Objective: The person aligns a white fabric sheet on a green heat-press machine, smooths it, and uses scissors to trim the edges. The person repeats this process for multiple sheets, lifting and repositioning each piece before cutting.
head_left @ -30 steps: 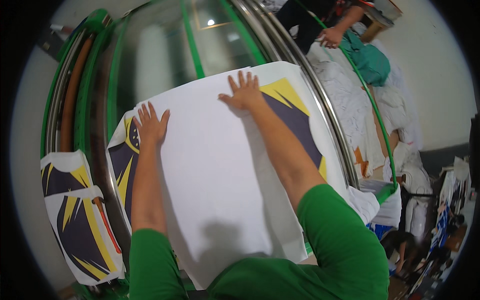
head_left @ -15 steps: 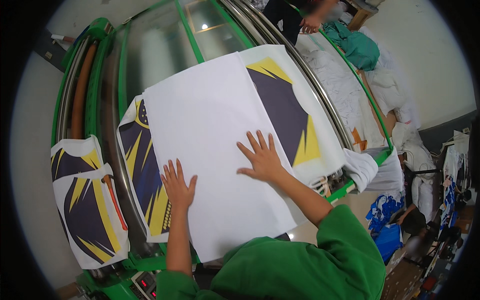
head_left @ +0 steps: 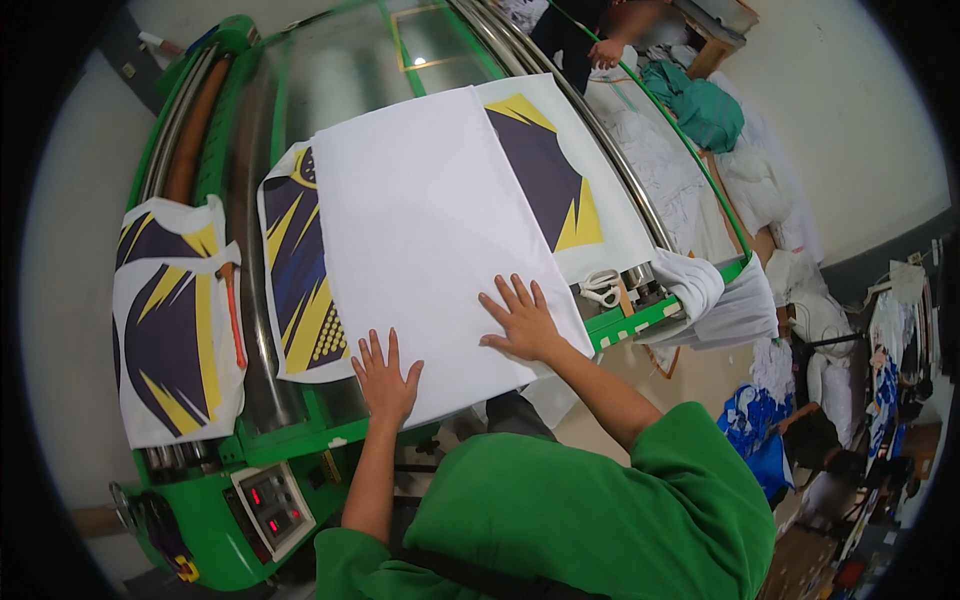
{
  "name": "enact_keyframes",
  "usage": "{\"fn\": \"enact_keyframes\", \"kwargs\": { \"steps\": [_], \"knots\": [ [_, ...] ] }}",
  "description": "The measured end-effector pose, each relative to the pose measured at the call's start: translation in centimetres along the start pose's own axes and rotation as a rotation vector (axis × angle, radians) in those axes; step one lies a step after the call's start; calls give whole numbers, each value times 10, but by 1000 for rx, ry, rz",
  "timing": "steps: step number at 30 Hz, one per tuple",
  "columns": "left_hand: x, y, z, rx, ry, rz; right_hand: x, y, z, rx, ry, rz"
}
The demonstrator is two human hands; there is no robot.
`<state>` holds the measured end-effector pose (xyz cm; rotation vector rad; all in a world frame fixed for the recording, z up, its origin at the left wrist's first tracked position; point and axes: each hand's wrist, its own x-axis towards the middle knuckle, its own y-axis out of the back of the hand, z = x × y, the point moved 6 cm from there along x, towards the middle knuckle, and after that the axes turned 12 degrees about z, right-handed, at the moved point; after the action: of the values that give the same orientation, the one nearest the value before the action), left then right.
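Both palms lie on a large white sheet (head_left: 405,210), fingers spread: my left hand (head_left: 388,385) near its lower left part, my right hand (head_left: 522,325) near its lower right. The sheet covers the middle of navy-and-yellow printed pieces, which show at the left (head_left: 300,260) and right (head_left: 540,170). They lie on the bed of a green machine with steel rollers. White-handled scissors (head_left: 600,288) rest right of my right hand.
Two printed pieces (head_left: 170,350) and a red-handled tool (head_left: 235,320) sit on the left rollers, above a control panel (head_left: 272,510). A co-worker's hand (head_left: 607,52) is at the far right rail, beside heaped white fabric (head_left: 625,130). Another person (head_left: 812,440) is at lower right.
My hands have moved from the sheet's far end to its near end, staying spread. The view has shifted, bringing the control panel, scissors and more floor into sight.
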<state>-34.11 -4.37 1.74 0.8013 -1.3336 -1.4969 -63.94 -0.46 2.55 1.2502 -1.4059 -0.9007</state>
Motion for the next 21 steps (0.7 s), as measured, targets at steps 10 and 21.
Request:
{"fn": "enact_keyframes", "kwargs": {
  "steps": [10,21],
  "knots": [
    [-34,5,-22,55,128,46,-25,44,81,38,-315,255],
    [-36,-14,122,-32,97,-32,-58,97,173,148,150,-69]
  ]
}}
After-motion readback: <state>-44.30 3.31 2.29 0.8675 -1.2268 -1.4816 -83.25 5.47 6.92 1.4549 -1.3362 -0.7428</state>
